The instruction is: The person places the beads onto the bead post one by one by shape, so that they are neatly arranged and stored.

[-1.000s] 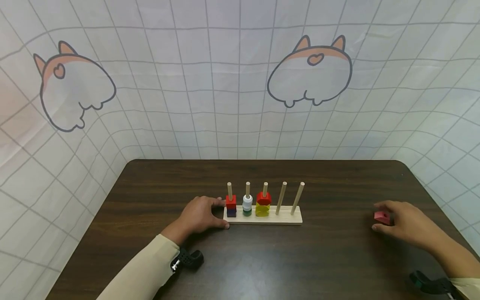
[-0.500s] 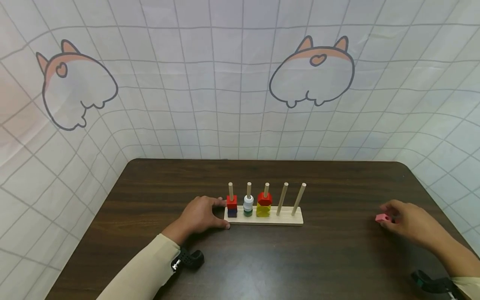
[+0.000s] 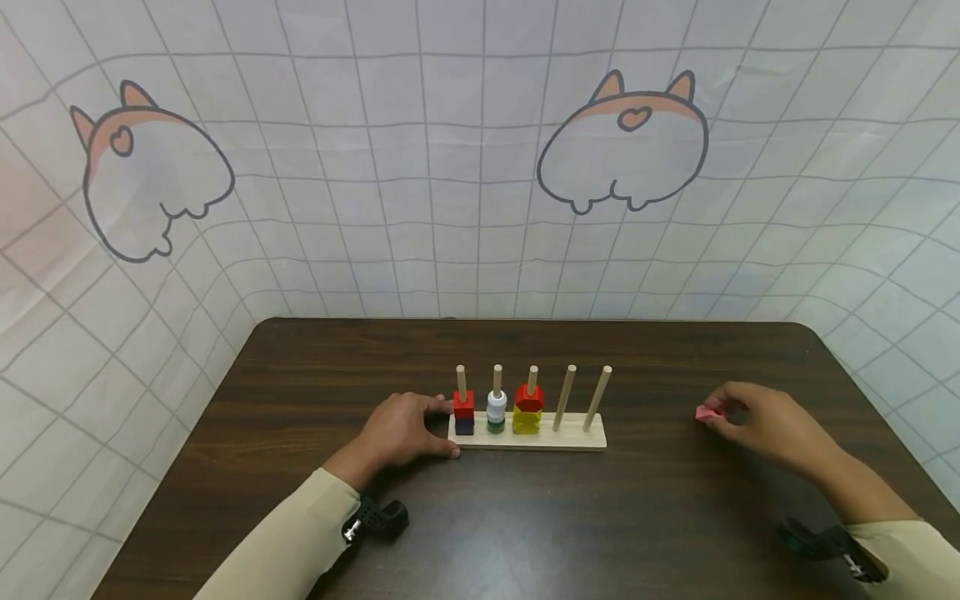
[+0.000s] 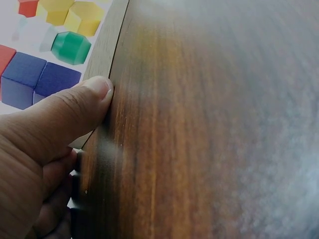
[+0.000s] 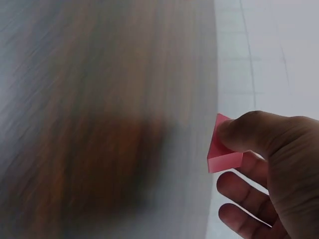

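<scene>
On the table stands a pale wooden peg stand point(image 3: 572, 438) with a row of upright pegs. Red blocks point(image 3: 463, 405) sit over dark blue blocks point(image 4: 25, 77) on the leftmost peg. White beads point(image 3: 497, 404) top a green bead point(image 4: 72, 48) on the second. The third bears red pieces point(image 3: 528, 398) above yellow ones point(image 3: 526, 422); the two right-hand pegs are bare. My left hand point(image 3: 401, 427) grips the stand's left end, thumb along its front edge. My right hand point(image 3: 776, 427) pinches a pink triangular block point(image 5: 224, 162) between thumb and forefinger, off to the stand's right.
The dark wooden table point(image 3: 585, 525) has rounded far corners. Behind it and at both sides hangs a white gridded curtain point(image 3: 390, 192) with cartoon animal prints. A black strap device point(image 3: 375, 518) is worn at each wrist.
My right hand has picked up the pink block and carried it left, toward the stand. My left hand has stayed at the stand's left end.
</scene>
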The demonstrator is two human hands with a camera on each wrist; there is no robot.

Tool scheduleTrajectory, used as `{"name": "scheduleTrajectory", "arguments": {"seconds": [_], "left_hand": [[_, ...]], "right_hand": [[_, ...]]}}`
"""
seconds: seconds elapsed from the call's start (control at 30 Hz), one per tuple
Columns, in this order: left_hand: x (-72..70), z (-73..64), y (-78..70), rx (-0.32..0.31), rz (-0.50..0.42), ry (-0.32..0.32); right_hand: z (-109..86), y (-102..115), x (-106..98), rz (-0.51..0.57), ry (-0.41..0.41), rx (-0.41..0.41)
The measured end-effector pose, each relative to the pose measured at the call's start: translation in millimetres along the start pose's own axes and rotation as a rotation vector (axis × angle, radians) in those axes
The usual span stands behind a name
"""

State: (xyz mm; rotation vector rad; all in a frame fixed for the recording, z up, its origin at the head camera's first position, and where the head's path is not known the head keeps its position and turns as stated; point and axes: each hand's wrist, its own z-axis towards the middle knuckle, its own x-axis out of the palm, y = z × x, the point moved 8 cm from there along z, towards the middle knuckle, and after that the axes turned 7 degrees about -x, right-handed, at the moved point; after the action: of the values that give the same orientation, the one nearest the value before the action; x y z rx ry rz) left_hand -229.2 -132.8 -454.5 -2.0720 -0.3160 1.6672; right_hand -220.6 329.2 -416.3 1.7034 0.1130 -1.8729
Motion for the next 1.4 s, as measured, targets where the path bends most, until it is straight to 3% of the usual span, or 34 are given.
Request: {"name": "scheduleTrajectory", "arguments": {"seconds": [0.23,0.43,0.7,0.87,1.1,1.4], "left_hand": [[0.3,0.9,-0.4,0.004,0.002,-0.005],[0.7,-0.1,-0.1,-0.006,-0.003,0.004],[1.8,-0.4,1.1,-0.018,-0.005,0.011],[1.3,0.3,1.2,-0.015,-0.004,0.006],[-0.4,0.2,0.4,-0.005,-0.002,0.000],[1.4,0.9,1.8,-0.005,-0.002,0.004]], "right_hand": [[17.0,28.3,-6.6,0.015,-0.080,-0.072],[30.1,52.1,-13.4,0.015,-0.096,-0.112],[45.1,83.9,-28.5,0.015,-0.176,-0.253],[49.9,95.5,-42.4,0.077,-0.244,-0.304],[60.7,115.4,-56.0,0.150,-0.269,-0.350],[73.2,150.5,-68.1,0.250,-0.298,-0.511]]}}
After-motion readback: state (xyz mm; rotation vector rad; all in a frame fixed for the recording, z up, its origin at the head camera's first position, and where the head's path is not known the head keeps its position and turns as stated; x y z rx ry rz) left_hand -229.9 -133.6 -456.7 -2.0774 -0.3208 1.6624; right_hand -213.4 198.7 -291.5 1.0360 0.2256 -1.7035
